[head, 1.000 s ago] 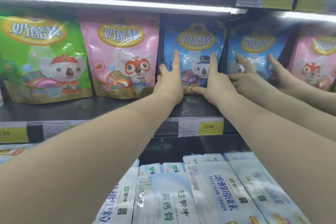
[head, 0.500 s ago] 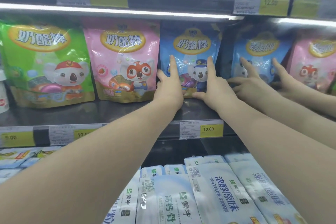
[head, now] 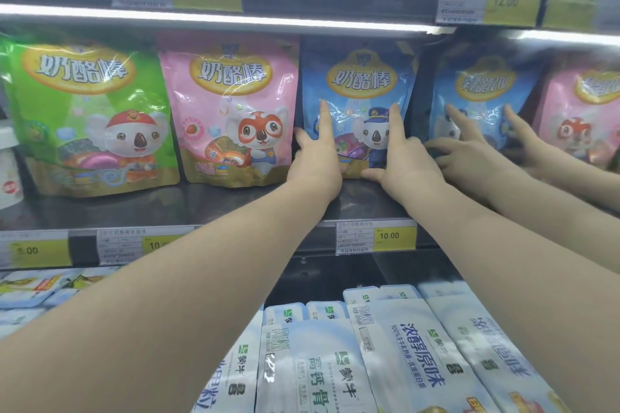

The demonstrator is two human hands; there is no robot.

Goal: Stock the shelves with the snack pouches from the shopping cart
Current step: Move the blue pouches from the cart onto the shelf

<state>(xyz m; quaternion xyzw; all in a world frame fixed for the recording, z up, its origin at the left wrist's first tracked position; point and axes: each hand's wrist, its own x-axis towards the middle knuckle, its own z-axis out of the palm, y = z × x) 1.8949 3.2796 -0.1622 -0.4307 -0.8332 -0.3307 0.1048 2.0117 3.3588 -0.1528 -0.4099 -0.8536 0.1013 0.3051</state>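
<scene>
The middle shelf (head: 235, 204) carries a row of upright pouches: a green pouch (head: 90, 117) toward its left end, a pink pouch (head: 231, 111) next, and the blue pouch (head: 359, 84) just beside that, set back from the front edge. The left grip (head: 317, 161) lies spread against the blue pouch's lower left front, forefinger straight up the face and thumb at the side edge. The right grip (head: 407, 164) mirrors it at the lower right. Neither closes round anything; they press flat. The pouch looks light, soft and crinkly, its glossy film probably slippery, so I'd hold it by the side seams or base rather than squeeze the middle.
</scene>
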